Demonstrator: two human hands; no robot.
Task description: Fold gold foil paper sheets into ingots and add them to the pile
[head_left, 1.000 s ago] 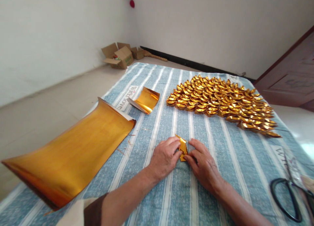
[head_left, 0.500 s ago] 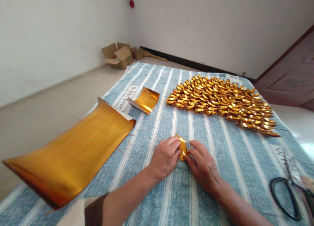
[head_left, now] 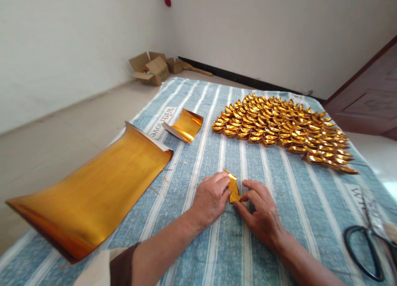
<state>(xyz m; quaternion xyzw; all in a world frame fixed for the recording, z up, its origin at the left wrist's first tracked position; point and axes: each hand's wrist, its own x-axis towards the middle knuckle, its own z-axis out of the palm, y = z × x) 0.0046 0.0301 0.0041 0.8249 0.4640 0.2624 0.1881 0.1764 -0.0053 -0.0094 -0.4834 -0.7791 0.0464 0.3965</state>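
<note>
Gold foil paper, a small half-folded piece [head_left: 233, 188], sits pinched between your two hands on the blue-and-white striped cloth [head_left: 279, 195], low in the middle of the spread. Your left hand [head_left: 211, 199] has thumb and fingers closed on the piece's left edge; your right hand [head_left: 260, 213] presses its fingertips together on the right and lower edge. By the look of it you are mid-fold, creasing the paper into shape, so the next move calls for a firm, even press along the crease while both hands keep the piece from slipping on the cloth.

Beyond your hands, a wide bed of finished folded gold ingots [head_left: 279, 129] lies in tight rows. To your left a big curled sheet of gold foil [head_left: 93, 191] rests with its far edge lifted, and near its far end lies a smaller curled stack of gold squares [head_left: 185, 126]. Black-handled scissors [head_left: 366, 249] lie at the right edge. Open cardboard boxes [head_left: 151, 69] stand against the far wall.
</note>
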